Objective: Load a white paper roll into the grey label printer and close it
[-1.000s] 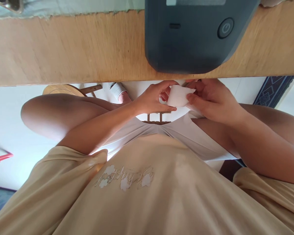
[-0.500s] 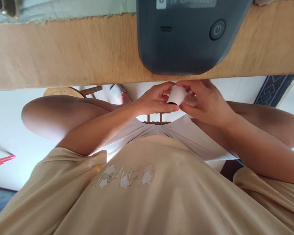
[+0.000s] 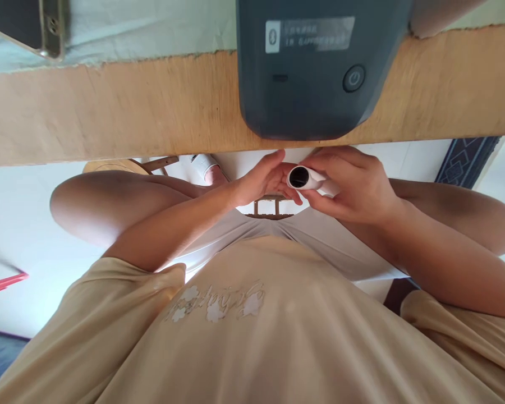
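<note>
My right hand (image 3: 349, 182) grips a small white cylinder (image 3: 315, 178) between thumb and fingers, below the table edge and over my lap. Its round black end (image 3: 298, 177) faces up toward me and looks glossy or hollow; I cannot tell which. Close by on the left is my left hand (image 3: 267, 179), thumb raised and fingers spread, holding nothing. Some of its fingers pass behind the cylinder, and whether they touch it is unclear. Above both hands, a dark grey device (image 3: 303, 106) with a power button (image 3: 354, 78) and a small label or screen juts over the wooden table edge.
The wooden table edge (image 3: 130, 106) runs across above my hands, with a pale green cover (image 3: 151, 28) behind it. A phone (image 3: 25, 25) lies at the top left. Below are a wooden stool (image 3: 113, 166), a foot in a white slipper (image 3: 205, 166) and a red object (image 3: 4, 283).
My left hand has let go of the white cylinder and opened. The cylinder has turned in my right hand so its black end faces up. The view has tilted slightly, showing more tabletop.
</note>
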A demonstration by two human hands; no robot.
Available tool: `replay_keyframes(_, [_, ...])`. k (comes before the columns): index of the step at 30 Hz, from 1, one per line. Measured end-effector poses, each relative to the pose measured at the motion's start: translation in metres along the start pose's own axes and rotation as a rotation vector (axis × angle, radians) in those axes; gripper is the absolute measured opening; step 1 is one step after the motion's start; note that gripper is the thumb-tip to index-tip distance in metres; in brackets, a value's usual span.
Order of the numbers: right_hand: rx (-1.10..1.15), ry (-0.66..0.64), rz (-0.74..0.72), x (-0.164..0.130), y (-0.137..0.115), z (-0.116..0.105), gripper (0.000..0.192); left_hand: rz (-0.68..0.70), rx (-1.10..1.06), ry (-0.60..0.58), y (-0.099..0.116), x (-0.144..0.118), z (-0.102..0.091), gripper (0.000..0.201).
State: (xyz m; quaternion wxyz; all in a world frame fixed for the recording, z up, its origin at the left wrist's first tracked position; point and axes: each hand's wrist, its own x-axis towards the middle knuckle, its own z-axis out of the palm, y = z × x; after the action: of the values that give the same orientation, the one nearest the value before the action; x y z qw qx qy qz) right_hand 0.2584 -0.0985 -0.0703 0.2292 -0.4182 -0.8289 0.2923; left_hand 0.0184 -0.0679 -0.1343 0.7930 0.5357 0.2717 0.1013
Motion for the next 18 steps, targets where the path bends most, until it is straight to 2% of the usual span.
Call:
replay_keyframes(1, [0.02, 0.04, -0.043, 0.001, -0.004, -0.004, 0.031, -0.015, -0.075, -0.008, 0.0, 0.001, -0.002, 0.096])
replay_keyframes(3, [0.069, 0.118, -0.121, 0.005, -0.016, -0.014, 0.031, -0.048, -0.123, 0.001, 0.004, 0.0, -0.007, 0.074])
replay_keyframes(5, [0.108, 0.207, -0.18, 0.012, -0.03, -0.027, 0.028, -0.067, -0.004, 0.024, 0.015, -0.002, -0.01, 0.04])
replay_keyframes(7, [0.162, 0.29, -0.165, 0.019, -0.043, -0.042, 0.022, -0.068, 0.146, 0.004, 0.032, -0.007, -0.008, 0.013])
replay_keyframes(9, [0.195, 0.345, -0.072, 0.029, -0.052, -0.058, 0.016, -0.031, 0.273, -0.075, 0.054, -0.015, -0.002, 0.015])
replay_keyframes(11, [0.15, 0.396, 0.034, 0.039, -0.055, -0.073, 0.02, 0.013, 0.367, -0.156, 0.081, -0.029, 0.007, 0.021])
replay_keyframes(14, [0.009, 0.481, 0.079, 0.054, -0.052, -0.087, 0.027, 0.074, 0.432, -0.264, 0.128, -0.054, 0.017, 0.023])
replay_keyframes(15, [-0.009, 0.497, 0.09, 0.058, -0.05, -0.087, 0.028, 0.152, 0.439, -0.271, 0.143, -0.061, 0.018, 0.025])
replay_keyframes(16, [-0.017, 0.505, 0.098, 0.062, -0.048, -0.087, 0.03, 0.179, 0.47, -0.101, 0.158, -0.066, 0.018, 0.032])
replay_keyframes(17, [-0.019, 0.507, 0.11, 0.066, -0.046, -0.084, 0.032, 0.292, 0.47, 0.175, 0.171, -0.068, 0.015, 0.04])
replay_keyframes(18, [-0.022, 0.504, 0.123, 0.069, -0.046, -0.081, 0.034, 0.387, 0.474, 0.391, 0.182, -0.067, 0.011, 0.042])
